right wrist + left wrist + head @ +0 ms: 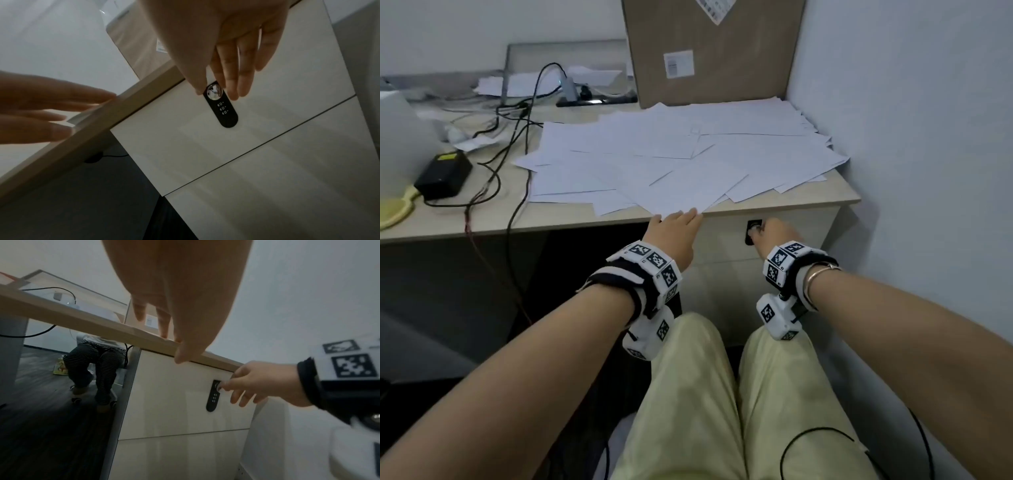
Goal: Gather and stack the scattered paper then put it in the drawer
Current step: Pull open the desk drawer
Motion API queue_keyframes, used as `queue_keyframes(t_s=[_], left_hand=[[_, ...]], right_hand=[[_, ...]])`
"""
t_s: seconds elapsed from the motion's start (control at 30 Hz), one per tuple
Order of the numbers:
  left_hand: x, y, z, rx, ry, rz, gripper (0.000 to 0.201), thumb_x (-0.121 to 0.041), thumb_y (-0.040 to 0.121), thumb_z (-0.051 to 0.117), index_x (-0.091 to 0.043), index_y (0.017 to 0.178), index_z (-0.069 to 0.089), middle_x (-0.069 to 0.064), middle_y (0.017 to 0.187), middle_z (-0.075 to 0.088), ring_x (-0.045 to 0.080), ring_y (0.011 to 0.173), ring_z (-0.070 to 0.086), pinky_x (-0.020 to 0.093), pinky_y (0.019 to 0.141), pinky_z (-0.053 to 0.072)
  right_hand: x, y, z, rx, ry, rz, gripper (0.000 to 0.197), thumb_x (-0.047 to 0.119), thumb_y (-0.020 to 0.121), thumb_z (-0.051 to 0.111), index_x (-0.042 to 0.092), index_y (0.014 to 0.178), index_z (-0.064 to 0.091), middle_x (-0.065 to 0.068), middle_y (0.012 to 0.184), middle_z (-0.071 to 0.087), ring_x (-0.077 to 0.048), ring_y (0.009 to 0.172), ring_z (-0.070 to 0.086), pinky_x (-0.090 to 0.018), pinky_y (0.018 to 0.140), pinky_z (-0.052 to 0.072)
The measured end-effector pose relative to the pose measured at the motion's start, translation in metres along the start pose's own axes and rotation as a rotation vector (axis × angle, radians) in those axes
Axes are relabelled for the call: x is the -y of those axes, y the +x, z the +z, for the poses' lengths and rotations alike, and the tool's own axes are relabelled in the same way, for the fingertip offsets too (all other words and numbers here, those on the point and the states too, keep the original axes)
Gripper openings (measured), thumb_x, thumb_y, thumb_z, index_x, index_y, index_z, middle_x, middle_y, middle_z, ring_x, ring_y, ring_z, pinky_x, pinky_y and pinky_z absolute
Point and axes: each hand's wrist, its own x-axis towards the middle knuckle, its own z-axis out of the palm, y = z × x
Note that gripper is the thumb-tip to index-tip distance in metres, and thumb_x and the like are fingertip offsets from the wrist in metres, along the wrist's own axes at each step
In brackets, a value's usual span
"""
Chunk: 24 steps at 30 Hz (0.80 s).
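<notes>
Several white sheets of paper (681, 154) lie scattered and overlapping across the right half of the desk (482, 219). My left hand (681, 219) lies flat at the desk's front edge, its straight fingers (164, 331) resting on the nearest sheet's corner. Below the desktop, the top drawer front (726, 240) is closed. It carries a black lock panel (224, 110) with a round silver knob (214, 92). My right hand (756, 231) reaches that knob, with thumb and forefinger (232, 91) pinching it from either side.
A tall cardboard box (715, 51) stands behind the paper. Cables (517, 137), a black power adapter (443, 174) and a power strip (595, 99) crowd the desk's left. A wall (928, 137) runs close on the right. A second closed drawer (287, 186) sits below. Another person's legs (94, 361) show beyond the desk.
</notes>
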Motion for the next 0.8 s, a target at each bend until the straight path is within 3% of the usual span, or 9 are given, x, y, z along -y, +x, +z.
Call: queue_keyframes(t_s=[0.13, 0.27, 0.37, 0.47, 0.53, 0.7, 0.8], left_hand=[[0.011, 0.002, -0.007, 0.035, 0.015, 0.025, 0.07, -0.002, 0.091, 0.036, -0.024, 0.153, 0.01, -0.007, 0.16, 0.012, 0.016, 0.145, 0.02, 0.045, 0.118, 0.008], [0.012, 0.001, -0.011, 0.067, 0.034, 0.031, 0.077, 0.003, 0.087, 0.038, -0.025, 0.153, 0.01, -0.009, 0.16, 0.014, 0.018, 0.143, 0.025, 0.045, 0.119, 0.009], [0.013, 0.003, -0.014, 0.079, 0.049, 0.037, 0.079, 0.004, 0.085, 0.04, -0.025, 0.153, 0.01, -0.008, 0.159, 0.016, 0.019, 0.14, 0.029, 0.044, 0.119, 0.012], [0.012, 0.002, -0.017, 0.117, 0.041, 0.03, 0.081, 0.005, 0.084, 0.04, -0.025, 0.153, 0.01, -0.008, 0.16, 0.015, 0.02, 0.14, 0.029, 0.044, 0.119, 0.014], [0.01, 0.001, -0.019, 0.126, 0.032, 0.028, 0.081, 0.005, 0.084, 0.04, -0.025, 0.153, 0.01, -0.008, 0.16, 0.015, 0.02, 0.14, 0.031, 0.043, 0.118, 0.016], [0.007, 0.001, -0.029, 0.146, 0.029, 0.012, 0.077, 0.003, 0.085, 0.042, -0.025, 0.151, 0.016, -0.004, 0.15, 0.036, 0.022, 0.126, 0.046, 0.036, 0.109, 0.032], [0.001, -0.003, -0.034, 0.152, -0.002, -0.024, 0.068, 0.002, 0.088, 0.04, -0.025, 0.147, 0.024, -0.002, 0.142, 0.046, 0.024, 0.117, 0.052, 0.031, 0.095, 0.038]], right_hand=[[0.002, 0.007, 0.001, 0.021, -0.023, 0.037, 0.038, 0.024, 0.093, 0.049, 0.006, 0.06, 0.047, -0.008, 0.06, 0.05, -0.027, 0.057, 0.05, -0.026, 0.054, 0.039], [0.006, 0.01, 0.002, 0.038, -0.059, 0.064, 0.037, 0.019, 0.094, 0.047, 0.005, 0.06, 0.044, -0.009, 0.061, 0.049, -0.03, 0.067, 0.054, -0.029, 0.062, 0.041], [0.01, 0.009, 0.0, 0.02, -0.034, 0.091, 0.035, 0.019, 0.092, 0.048, 0.007, 0.06, 0.043, -0.009, 0.061, 0.048, -0.028, 0.063, 0.052, -0.027, 0.058, 0.039], [0.009, 0.001, 0.005, -0.002, 0.014, 0.111, 0.027, 0.026, 0.09, 0.051, 0.006, 0.072, 0.053, -0.011, 0.073, 0.056, -0.025, 0.06, 0.048, -0.025, 0.05, 0.032], [0.0, -0.01, 0.01, -0.034, 0.041, 0.1, 0.021, 0.028, 0.089, 0.051, 0.008, 0.084, 0.055, -0.008, 0.079, 0.057, -0.025, 0.067, 0.051, -0.026, 0.056, 0.035], [-0.023, -0.036, -0.019, 0.072, -0.17, -0.042, 0.028, 0.033, 0.095, 0.05, 0.009, 0.094, 0.064, -0.007, 0.087, 0.063, -0.025, 0.081, 0.059, -0.029, 0.066, 0.041], [-0.014, -0.049, -0.045, -0.12, -0.255, -0.223, 0.024, 0.025, 0.094, 0.046, 0.013, 0.105, 0.064, -0.006, 0.1, 0.067, -0.027, 0.095, 0.061, -0.032, 0.073, 0.045]])
